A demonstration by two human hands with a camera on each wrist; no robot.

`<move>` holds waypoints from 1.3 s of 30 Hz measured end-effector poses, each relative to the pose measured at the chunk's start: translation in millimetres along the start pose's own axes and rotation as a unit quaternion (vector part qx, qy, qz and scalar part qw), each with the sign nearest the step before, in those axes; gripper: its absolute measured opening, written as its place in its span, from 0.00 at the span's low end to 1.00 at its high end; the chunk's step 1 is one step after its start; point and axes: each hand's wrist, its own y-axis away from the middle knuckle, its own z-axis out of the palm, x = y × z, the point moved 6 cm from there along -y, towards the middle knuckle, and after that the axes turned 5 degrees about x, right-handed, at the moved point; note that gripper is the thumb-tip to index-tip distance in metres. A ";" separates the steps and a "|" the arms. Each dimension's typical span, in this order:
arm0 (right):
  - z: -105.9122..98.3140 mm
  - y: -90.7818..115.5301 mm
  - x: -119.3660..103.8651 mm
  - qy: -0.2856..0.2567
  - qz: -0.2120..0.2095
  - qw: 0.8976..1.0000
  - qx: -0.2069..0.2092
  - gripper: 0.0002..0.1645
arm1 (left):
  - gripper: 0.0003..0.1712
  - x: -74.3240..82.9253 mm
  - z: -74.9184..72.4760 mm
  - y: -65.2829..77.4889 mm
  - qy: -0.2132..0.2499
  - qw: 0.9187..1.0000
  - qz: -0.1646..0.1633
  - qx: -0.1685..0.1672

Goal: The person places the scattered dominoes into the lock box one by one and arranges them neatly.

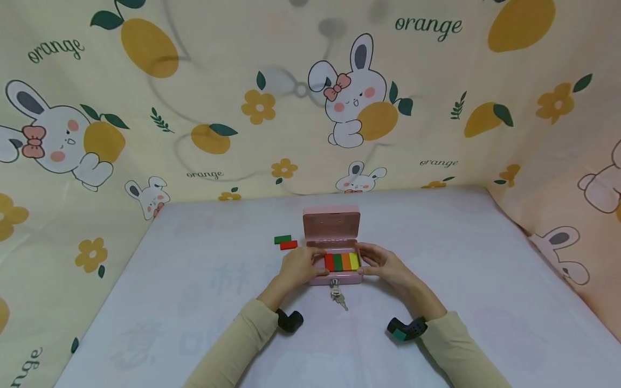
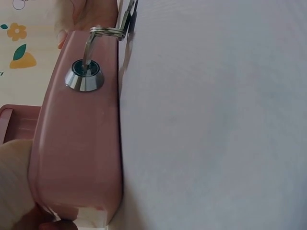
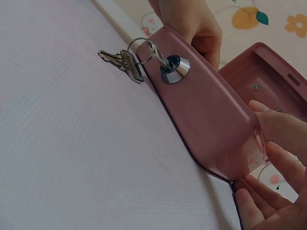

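Note:
A pink metal cash box (image 1: 335, 279) sits on the table with its lid (image 1: 332, 225) raised. Inside it, a row of red, green, orange and yellow blocks (image 1: 342, 262) fills the right part. My left hand (image 1: 302, 265) holds the box's left end, thumb over the front rim, partly covering the inside. At the opposite end my right hand (image 1: 387, 264) grips the corner, its thumb (image 3: 278, 125) at the top edge and fingers against the side wall. From the front lock (image 3: 175, 69), where one key is inserted, other keys (image 3: 125, 64) dangle on a ring.
A green block (image 1: 283, 239) and a red block (image 1: 288, 245) lie on the table just left of the box. The white tabletop (image 1: 194, 312) ends at a printed cloth (image 1: 291, 124) with rabbits and oranges behind. Black wrist devices (image 1: 406, 328) hang below both forearms.

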 end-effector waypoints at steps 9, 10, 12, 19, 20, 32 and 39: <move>0.0 -0.6 -0.4 0.004 0.004 1.000 0.000 0.43 | 0.30 0.3 -0.8 -1.4 -0.003 1.000 -0.005 -0.015; 0.4 -0.2 0.0 0.005 0.008 1.000 -0.001 0.43 | 0.30 0.2 -0.3 -1.3 -0.002 1.000 -0.005 -0.017; 1.4 0.6 0.6 0.009 0.014 1.000 -0.001 0.44 | 0.30 -0.3 0.6 -1.0 -0.002 1.000 -0.005 -0.022; 3.3 0.9 -1.5 0.020 0.023 1.000 0.005 0.44 | 0.30 -0.8 -0.6 -0.8 -0.007 1.000 -0.003 -0.011; 3.4 0.8 -1.8 0.022 0.025 0.999 0.005 0.44 | 0.30 -1.0 -0.8 -1.0 -0.005 1.000 -0.004 -0.010; 3.6 1.7 -0.6 0.017 0.033 0.999 0.007 0.44 | 0.30 -1.6 -1.2 0.5 0.008 1.000 0.010 -0.015; 2.4 1.8 -0.3 0.023 0.021 0.999 0.009 0.44 | 0.24 -5.6 -4.2 2.4 0.079 0.996 0.044 0.006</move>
